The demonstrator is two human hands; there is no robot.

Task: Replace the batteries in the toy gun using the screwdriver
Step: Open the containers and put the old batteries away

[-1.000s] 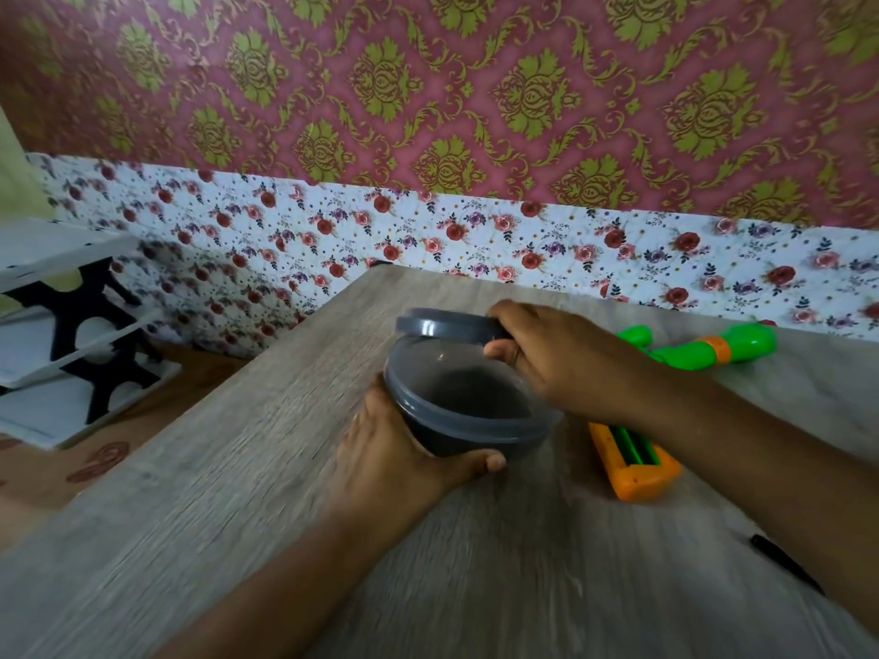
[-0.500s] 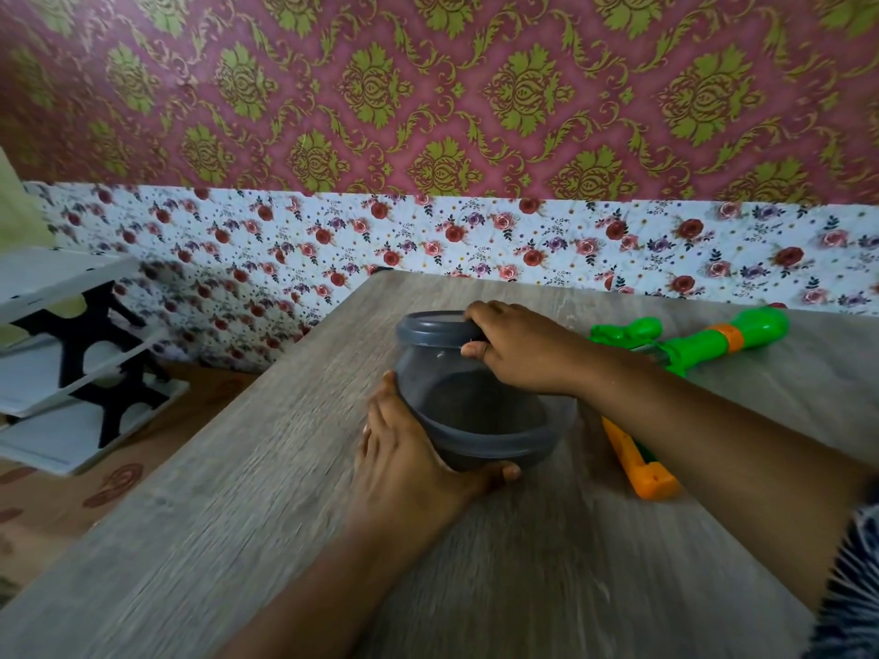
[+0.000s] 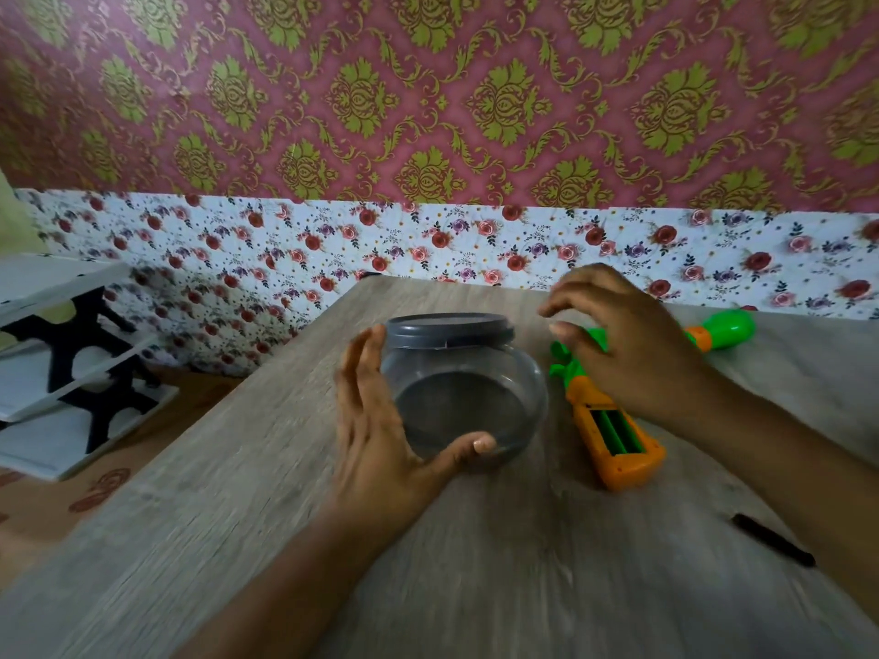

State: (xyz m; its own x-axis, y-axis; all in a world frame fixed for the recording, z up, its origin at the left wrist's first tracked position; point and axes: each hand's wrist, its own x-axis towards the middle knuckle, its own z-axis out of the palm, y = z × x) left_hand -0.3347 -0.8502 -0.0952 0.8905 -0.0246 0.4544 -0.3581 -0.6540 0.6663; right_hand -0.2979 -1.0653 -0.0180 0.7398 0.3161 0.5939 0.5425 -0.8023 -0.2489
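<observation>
Standing on the grey wood-grain table (image 3: 475,587), a clear round jar (image 3: 468,401) carries a grey lid (image 3: 449,329) seated flat on its mouth. The left hand (image 3: 380,430) cups the jar's left side loosely, fingers spread and thumb against its lower front, while the right hand (image 3: 632,344) hovers open just right of the lid, holding nothing. Under the right wrist lies the orange-and-green toy gun (image 3: 613,435), its battery bay showing green inside, and a slim black tool (image 3: 773,539), too blurred to identify, lies near the right forearm.

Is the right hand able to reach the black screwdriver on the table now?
Probably yes. The right hand is open and holds nothing, hovering above the toy gun. The screwdriver lies uncovered on the table, on the right forearm's side.
</observation>
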